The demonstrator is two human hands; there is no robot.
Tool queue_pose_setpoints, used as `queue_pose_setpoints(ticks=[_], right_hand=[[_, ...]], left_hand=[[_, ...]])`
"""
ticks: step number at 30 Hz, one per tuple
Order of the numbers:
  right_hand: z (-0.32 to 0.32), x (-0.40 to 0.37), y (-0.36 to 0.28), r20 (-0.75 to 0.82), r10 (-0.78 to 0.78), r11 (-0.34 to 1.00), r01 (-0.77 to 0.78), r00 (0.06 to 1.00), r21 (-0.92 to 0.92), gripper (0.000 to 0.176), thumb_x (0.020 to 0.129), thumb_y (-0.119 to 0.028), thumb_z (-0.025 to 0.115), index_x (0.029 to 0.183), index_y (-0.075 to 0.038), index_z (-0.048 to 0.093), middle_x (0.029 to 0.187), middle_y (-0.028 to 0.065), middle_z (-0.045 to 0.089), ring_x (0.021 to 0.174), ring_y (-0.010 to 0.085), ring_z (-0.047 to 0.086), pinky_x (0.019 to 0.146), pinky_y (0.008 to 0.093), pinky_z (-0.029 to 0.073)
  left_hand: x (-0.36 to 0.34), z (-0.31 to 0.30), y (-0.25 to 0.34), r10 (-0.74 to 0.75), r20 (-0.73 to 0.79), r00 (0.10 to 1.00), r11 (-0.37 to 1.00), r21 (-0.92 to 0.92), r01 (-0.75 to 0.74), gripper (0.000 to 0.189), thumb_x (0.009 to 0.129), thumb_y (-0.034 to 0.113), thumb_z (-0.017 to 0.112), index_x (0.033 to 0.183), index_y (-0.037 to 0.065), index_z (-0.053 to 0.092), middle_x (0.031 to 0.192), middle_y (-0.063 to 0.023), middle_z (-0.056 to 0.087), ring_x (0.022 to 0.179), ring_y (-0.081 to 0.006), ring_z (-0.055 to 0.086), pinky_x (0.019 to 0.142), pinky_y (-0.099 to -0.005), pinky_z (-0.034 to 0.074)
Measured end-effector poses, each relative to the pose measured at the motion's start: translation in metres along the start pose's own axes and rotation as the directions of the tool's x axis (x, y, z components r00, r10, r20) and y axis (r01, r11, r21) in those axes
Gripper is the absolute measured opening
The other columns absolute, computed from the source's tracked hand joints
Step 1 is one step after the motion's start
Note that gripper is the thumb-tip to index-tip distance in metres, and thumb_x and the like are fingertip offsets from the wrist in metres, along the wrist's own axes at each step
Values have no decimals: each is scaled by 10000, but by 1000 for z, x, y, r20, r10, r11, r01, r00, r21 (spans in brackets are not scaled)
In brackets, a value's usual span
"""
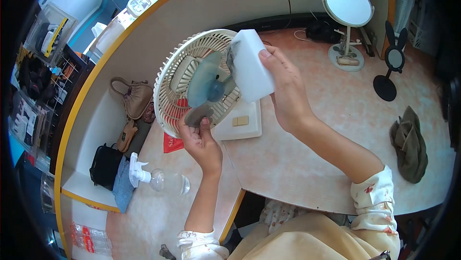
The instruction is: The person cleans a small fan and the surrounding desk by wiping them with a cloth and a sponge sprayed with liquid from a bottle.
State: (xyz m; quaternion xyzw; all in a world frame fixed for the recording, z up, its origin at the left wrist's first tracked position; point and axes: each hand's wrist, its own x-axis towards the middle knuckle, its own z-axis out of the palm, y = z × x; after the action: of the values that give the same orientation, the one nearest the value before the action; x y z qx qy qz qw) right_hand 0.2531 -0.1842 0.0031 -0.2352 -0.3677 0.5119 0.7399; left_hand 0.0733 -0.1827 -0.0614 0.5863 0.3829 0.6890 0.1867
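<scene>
A white desk fan without its front grille stands tilted on the table, its rear cage (168,61) behind bluish see-through blades (204,83). My left hand (204,147) pinches the lowest blade, which looks grey with dust, between thumb and fingers. In my right hand (288,85) is a thick white sponge (254,70), gripped by its right side. Dark grime smears the sponge's left edge, which overlaps the right blade in this view. Below the sponge shows the fan's white base (252,116) with its switch buttons (240,121).
A clear spray bottle (168,182) lies on its side left of my left forearm. Bags (106,164) fill the shelf at left. A round mirror (348,5), a black rabbit-shaped stand (385,87) and a crumpled olive cloth (409,147) are on the right.
</scene>
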Motion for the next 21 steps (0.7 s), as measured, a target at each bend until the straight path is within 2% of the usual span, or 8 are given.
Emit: queue_pose_setpoints(ticks=[3,6,9,15,18,21], right_hand=[[8,1,-1,6,70,995,-70,998,65,313,964,-307,499,1171,-77,541,1014,27,593,902,92,577,776,261,481],[14,3,1,-32,108,994,-107,994,37,359,962,-302,476,1176,-19,531,987,65,601,880,125,579,779,302,465],[14,-3,-7,4,189,977,-188,982,100,361,965,-309,465,1178,-24,528,990,73,595,890,143,580,776,321,464],[7,-12,-16,0,245,965,-243,970,102,320,965,-295,467,1135,-33,539,994,77,598,910,146,591,806,343,477],[-1,-19,-17,-13,293,947,-288,956,142,315,961,-282,478,1148,-35,535,1004,80,601,916,141,593,796,324,487],[0,-29,-12,-51,178,977,-171,983,128,340,963,-293,499,1180,-32,525,1020,75,598,917,129,588,771,285,488]], left_hand=[[0,-2,-1,6,16,1000,999,32,-7,303,953,57,548,1228,-21,447,1121,-123,566,1005,-176,569,901,-292,451],[0,-1,-2,16,18,1000,1000,3,-16,300,952,54,547,1225,-21,447,1116,-121,565,1003,-174,567,897,-291,451],[0,-2,-1,6,19,1000,999,33,-7,303,949,50,550,1225,-21,446,1119,-122,563,1003,-175,567,898,-294,451],[1,-3,-5,-1,29,1000,1000,-17,2,308,944,33,549,1229,-17,443,1131,-129,559,1020,-182,567,909,-297,449],[1,-1,0,16,16,1000,999,31,-16,305,944,28,545,1228,-15,442,1136,-131,559,1032,-184,567,918,-298,450],[0,-2,-2,8,33,999,1000,-13,-8,302,946,20,536,1230,-16,443,1144,-132,558,1043,-185,566,922,-298,452]])
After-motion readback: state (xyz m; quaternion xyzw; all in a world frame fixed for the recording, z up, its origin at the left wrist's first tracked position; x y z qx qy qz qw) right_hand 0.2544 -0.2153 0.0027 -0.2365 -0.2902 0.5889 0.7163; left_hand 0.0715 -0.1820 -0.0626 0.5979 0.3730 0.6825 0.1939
